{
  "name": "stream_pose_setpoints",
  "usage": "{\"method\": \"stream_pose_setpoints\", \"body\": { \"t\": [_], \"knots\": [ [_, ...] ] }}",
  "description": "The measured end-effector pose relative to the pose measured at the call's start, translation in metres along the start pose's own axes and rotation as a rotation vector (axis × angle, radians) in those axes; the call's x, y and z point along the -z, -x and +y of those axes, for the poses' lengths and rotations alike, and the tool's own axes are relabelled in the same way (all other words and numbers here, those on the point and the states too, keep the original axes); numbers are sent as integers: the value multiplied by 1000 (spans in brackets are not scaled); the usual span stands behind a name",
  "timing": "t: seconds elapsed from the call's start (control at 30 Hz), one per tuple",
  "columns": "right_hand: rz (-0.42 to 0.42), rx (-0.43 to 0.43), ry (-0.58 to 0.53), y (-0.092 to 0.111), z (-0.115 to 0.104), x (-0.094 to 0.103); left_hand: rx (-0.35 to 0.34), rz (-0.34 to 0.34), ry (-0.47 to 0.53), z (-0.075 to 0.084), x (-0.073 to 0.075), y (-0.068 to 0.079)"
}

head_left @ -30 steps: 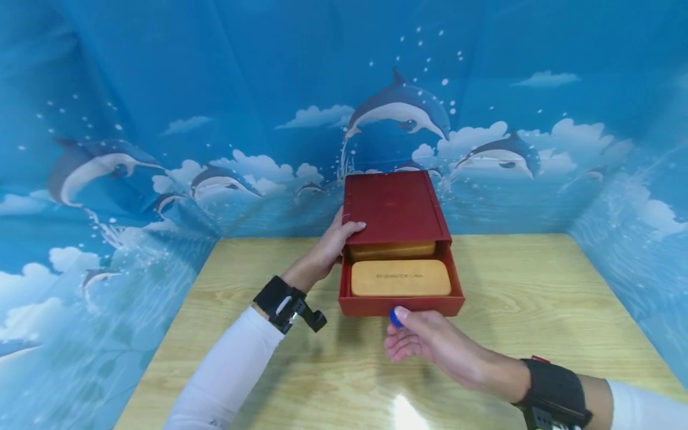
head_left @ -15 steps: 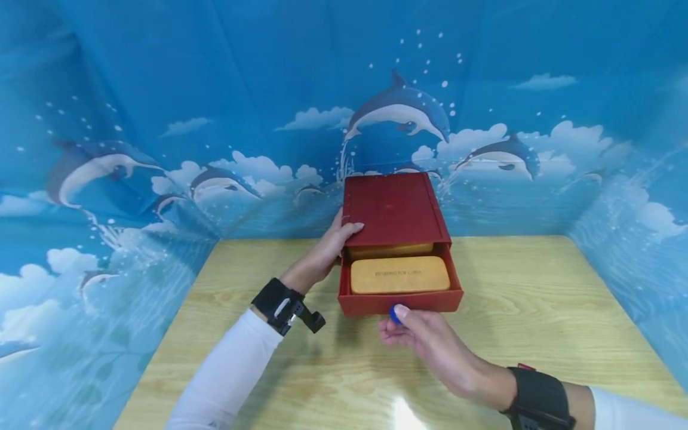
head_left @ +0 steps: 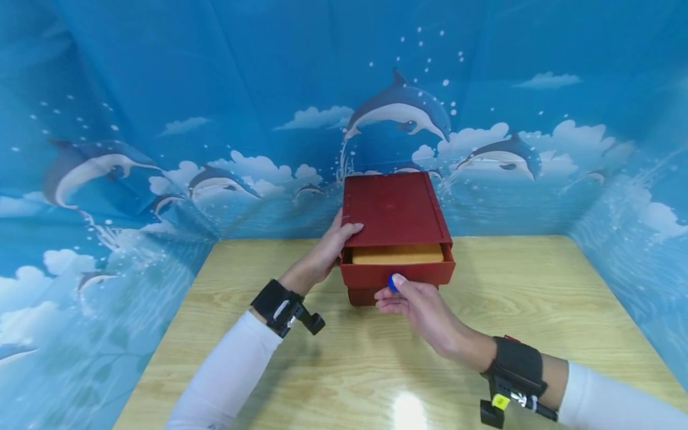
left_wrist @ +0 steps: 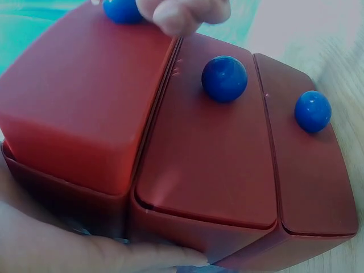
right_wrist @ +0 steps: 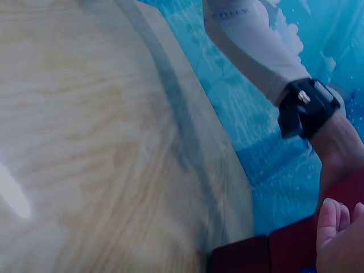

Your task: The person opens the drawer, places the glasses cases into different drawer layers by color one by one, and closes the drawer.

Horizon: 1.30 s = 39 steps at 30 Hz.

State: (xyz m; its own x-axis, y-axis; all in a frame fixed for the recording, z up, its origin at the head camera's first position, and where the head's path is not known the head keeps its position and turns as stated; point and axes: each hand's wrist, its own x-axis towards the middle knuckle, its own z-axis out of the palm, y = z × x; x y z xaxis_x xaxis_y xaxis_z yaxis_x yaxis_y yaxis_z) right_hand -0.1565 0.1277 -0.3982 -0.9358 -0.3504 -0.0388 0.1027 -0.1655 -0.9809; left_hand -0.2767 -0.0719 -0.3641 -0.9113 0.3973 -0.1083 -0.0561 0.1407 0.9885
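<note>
A dark red drawer cabinet (head_left: 389, 206) stands at the back of the table. Its top drawer (head_left: 365, 276) is partly out, and a yellow case (head_left: 398, 255) shows inside. My right hand (head_left: 424, 313) pinches that drawer's blue knob (head_left: 393, 283) between thumb and fingers. My left hand (head_left: 328, 248) grips the cabinet's left side, thumb on the top panel and fingers along the side wall. In the left wrist view, a middle drawer (left_wrist: 210, 153) and a bottom drawer (left_wrist: 313, 170) sit closed below, each with a round blue knob.
The wooden table (head_left: 301, 376) extends in front of and to both sides of the cabinet. A blue cloth backdrop (head_left: 242, 89) printed with dolphins and clouds rises right behind the cabinet and along both sides.
The right hand has pushed the top drawer inward, away from me. Less of the yellow case shows, and the closed drawer below has come into sight. The left hand has stayed put.
</note>
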Motion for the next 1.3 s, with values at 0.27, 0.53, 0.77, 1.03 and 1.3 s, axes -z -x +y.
{"method": "stream_pose_setpoints", "body": {
  "t": [0.27, 0.53, 0.77, 1.03, 1.3],
  "knots": [
    [11, 13, 15, -19, 0, 7, 9, -6, -15, -1, 0, 0],
    [10, 12, -22, -29, -4, 10, 41, 13, -5, 0, -2, -1],
    [-19, -8, -33, -32, -5, 12, 51, 20, -10, 2, -1, -2],
    [-19, -31, -13, -33, -9, 14, 23, 15, 14, 0, 0, -2],
    [-73, -87, 234, -19, -12, 34, 13, -55, 149, -18, 11, 8]
  ]
}}
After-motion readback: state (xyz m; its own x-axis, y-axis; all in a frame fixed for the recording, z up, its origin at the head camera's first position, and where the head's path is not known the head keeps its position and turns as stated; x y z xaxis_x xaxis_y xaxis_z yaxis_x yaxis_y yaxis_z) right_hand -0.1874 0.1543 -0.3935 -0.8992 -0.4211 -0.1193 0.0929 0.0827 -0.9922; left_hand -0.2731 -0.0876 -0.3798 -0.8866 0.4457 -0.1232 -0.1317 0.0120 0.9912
